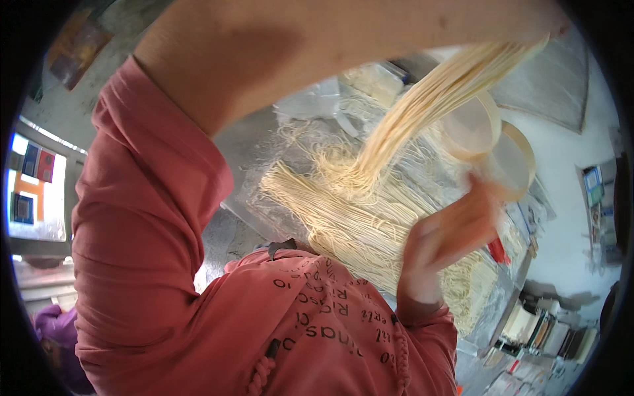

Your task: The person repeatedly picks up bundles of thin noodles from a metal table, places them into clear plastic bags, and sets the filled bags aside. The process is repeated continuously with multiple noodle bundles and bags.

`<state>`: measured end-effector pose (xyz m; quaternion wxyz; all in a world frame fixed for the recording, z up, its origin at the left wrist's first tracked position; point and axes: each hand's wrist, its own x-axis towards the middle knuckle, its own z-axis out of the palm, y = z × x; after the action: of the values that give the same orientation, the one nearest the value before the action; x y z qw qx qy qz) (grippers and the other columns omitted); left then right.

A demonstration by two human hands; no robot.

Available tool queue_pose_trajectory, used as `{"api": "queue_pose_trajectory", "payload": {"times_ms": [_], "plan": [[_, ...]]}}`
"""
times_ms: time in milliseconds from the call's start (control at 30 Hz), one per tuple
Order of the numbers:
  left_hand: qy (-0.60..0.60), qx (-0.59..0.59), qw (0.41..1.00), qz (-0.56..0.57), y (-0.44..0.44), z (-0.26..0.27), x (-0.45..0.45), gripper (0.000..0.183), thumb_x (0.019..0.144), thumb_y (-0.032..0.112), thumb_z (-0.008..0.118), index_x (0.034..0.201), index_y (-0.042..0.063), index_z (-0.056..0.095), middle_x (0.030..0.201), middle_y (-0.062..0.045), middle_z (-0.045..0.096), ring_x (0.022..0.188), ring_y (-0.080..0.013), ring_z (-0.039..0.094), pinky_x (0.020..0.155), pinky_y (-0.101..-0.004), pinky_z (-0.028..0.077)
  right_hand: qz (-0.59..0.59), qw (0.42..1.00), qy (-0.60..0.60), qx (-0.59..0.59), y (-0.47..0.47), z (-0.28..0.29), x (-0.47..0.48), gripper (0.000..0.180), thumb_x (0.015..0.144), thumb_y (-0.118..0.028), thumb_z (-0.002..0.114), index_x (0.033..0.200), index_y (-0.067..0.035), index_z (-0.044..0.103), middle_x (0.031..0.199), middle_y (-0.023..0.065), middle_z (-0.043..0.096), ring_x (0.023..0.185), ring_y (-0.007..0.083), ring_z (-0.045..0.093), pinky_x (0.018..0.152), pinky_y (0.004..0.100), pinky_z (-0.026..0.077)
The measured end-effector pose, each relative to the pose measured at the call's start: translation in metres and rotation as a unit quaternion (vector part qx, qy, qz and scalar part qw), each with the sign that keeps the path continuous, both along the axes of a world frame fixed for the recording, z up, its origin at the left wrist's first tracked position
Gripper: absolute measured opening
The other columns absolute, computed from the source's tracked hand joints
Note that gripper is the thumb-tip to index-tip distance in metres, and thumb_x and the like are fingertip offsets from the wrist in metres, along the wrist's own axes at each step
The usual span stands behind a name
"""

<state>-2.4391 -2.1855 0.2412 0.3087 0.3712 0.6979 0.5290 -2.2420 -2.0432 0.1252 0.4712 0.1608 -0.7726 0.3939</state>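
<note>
My left arm reaches across the top of the view, and my left hand [542, 27], partly cut off by the rim, holds up a long bundle of thin noodle strands [426, 109]. The bundle's lower end hangs onto a loose tangle of strands on the floury work surface. Beside that tangle, long noodles [346, 218] lie in a thick layer in front of my body. My right hand [453, 227] is motion-blurred over the right part of the noodles, its fingers stretched out and nothing visible in its grasp.
Two round-rimmed sieves or hoops [512, 158] are beyond my right hand, with a small red object [499, 251] nearby. A clear plastic container [314, 99] stands at the back. More noodles [465, 292] lie at right. Someone in purple [62, 346] is at lower left.
</note>
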Motion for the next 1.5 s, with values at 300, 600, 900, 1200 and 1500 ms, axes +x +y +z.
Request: {"api": "queue_pose_trajectory", "payload": {"times_ms": [300,600,900,1200,1500], "plan": [[-0.099,0.284,0.954,-0.001,0.064,-0.006,0.022,0.015,0.086,0.015,0.059,0.093,0.002,0.059,0.073,-0.005,0.059,0.072,-0.0174,0.058,0.065,-0.0309,0.047,0.058,0.873,-0.252,-0.414,0.085,-0.056,-0.027,0.013,0.072,-0.001,0.068,0.081,0.001,0.059,0.069,0.0074,0.059,0.058,0.0147,0.057,0.056,0.0294,0.047],[0.17,-0.153,0.971,0.069,0.023,-0.221,0.089,0.097,0.066,0.037,0.08,0.142,0.003,0.03,0.14,-0.024,0.038,0.128,-0.0361,0.041,0.109,-0.0448,0.031,-0.108,0.762,-0.623,0.141,0.108,-0.124,0.026,0.02,0.074,-0.009,0.064,0.092,0.0,0.065,0.079,0.0147,0.067,0.068,0.0245,0.066,0.063,0.0366,0.052],[0.183,-0.141,0.972,-0.048,0.093,-0.124,0.088,0.068,0.057,0.024,0.086,0.113,0.001,0.055,0.093,-0.014,0.066,0.085,-0.0254,0.064,0.076,-0.0326,0.051,-0.081,0.705,-0.574,0.409,0.081,0.04,-0.037,0.02,0.069,-0.016,0.068,0.083,-0.001,0.069,0.082,0.0204,0.067,0.076,0.0342,0.066,0.069,0.0421,0.053],[-0.285,0.071,0.919,-0.265,0.068,-0.134,0.069,0.026,0.083,0.026,0.072,0.091,0.002,0.065,0.062,-0.001,0.057,0.055,-0.0124,0.052,0.053,-0.0264,0.044,0.425,0.696,-0.424,-0.395,0.076,-0.006,-0.013,0.02,0.072,-0.007,0.069,0.089,0.002,0.064,0.078,0.0094,0.065,0.068,0.0183,0.063,0.058,0.0268,0.048],[-0.573,0.429,0.698,0.006,0.116,-0.198,0.112,0.036,0.097,0.038,0.048,0.111,0.006,0.054,0.102,-0.012,0.062,0.095,-0.0238,0.06,0.082,-0.0387,0.052,-0.296,0.909,-0.218,0.198,0.063,-0.053,-0.062,0.037,0.088,-0.041,0.056,0.104,-0.008,0.057,0.097,0.015,0.063,0.091,0.0311,0.058,0.087,0.0495,0.04]]}}
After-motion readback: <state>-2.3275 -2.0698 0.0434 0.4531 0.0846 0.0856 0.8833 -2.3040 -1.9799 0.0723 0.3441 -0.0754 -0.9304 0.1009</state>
